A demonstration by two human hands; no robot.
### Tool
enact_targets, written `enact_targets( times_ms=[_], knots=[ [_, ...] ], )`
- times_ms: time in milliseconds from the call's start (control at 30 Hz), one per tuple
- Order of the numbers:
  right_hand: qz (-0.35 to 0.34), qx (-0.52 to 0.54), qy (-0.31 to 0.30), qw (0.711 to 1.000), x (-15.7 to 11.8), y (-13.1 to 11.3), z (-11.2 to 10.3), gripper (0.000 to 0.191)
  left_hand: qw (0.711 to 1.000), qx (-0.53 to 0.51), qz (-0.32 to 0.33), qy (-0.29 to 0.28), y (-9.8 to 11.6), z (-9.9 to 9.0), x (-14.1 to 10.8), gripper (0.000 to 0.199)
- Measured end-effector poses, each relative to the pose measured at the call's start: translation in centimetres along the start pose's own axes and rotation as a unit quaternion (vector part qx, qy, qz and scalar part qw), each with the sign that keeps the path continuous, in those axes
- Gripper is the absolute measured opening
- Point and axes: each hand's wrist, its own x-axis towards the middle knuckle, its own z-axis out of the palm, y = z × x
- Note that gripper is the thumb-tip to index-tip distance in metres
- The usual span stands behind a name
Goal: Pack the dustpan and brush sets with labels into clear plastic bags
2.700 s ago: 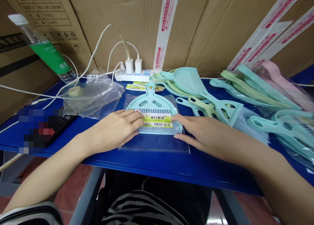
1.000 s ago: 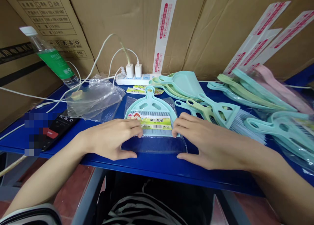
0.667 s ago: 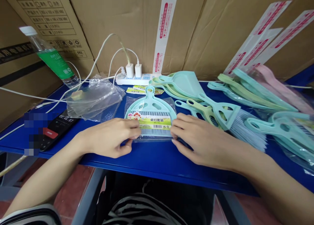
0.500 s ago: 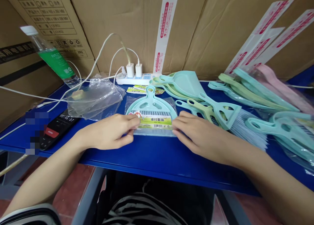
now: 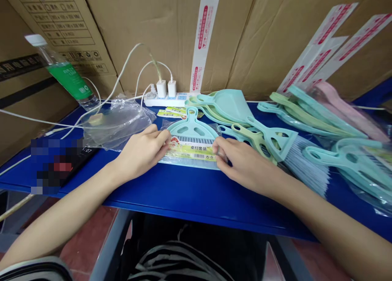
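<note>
A mint dustpan-and-brush set (image 5: 192,128) lies flat on the blue table, in a clear plastic bag with a yellow-green label card (image 5: 196,150) across its lower half. My left hand (image 5: 145,152) is closed on the bag's left edge, fingers pinched beside the card. On the opposite side my right hand (image 5: 241,156) pinches the bag's right edge, its fingers curled in. The set's handle points away from me, towards the power strip.
Loose dustpans (image 5: 234,105) and a brush (image 5: 309,162) lie at right, with bagged sets (image 5: 361,166) beyond. Crumpled plastic bags (image 5: 119,123), a tilted bottle (image 5: 69,79), a phone (image 5: 70,162) and cables are at left. A power strip (image 5: 168,100) stands behind, before cardboard boxes (image 5: 171,27).
My left hand has risen slightly, its fingers now more curled at the bag's edge. My right fingers have closed in more. The set's handle shows slightly further right.
</note>
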Motion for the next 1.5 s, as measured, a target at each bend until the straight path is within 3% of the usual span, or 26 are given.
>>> enact_targets(
  times_ms=[333,567,667,767,900,1033,1167,1500],
  knots=[
    [0.002,-0.006,0.047,0.999,0.4,0.2,0.6,0.019,0.992,0.032,-0.067,-0.102,0.2,0.1,0.6,0.015],
    [0.006,-0.057,0.029,0.998,0.4,0.4,0.8,0.023,0.992,0.028,-0.092,-0.079,-0.1,0.0,0.4,0.015],
    [-0.053,-0.092,0.054,0.993,0.2,0.0,0.7,0.032,0.998,0.048,-0.039,-0.029,-0.1,0.3,0.3,0.014],
    [-0.167,-0.127,0.072,0.975,0.1,-0.5,0.7,0.044,0.994,0.070,0.080,0.012,0.1,0.7,0.4,0.022],
    [-0.241,-0.169,0.075,0.953,0.2,-0.7,0.9,0.045,0.977,0.066,0.201,0.013,0.1,1.1,0.5,0.036],
    [-0.213,-0.158,0.050,0.963,0.2,-0.3,1.0,0.053,0.976,0.061,0.209,-0.008,-0.3,0.9,0.4,0.044],
    [-0.183,-0.133,0.022,0.974,-0.1,0.0,0.6,0.054,0.980,0.025,0.196,-0.011,-0.7,0.3,0.1,0.039],
    [-0.130,-0.096,0.020,0.987,-0.8,-0.3,-0.7,0.031,0.986,-0.067,0.147,-0.030,-2.7,-1.0,0.0,0.026]
  ],
)
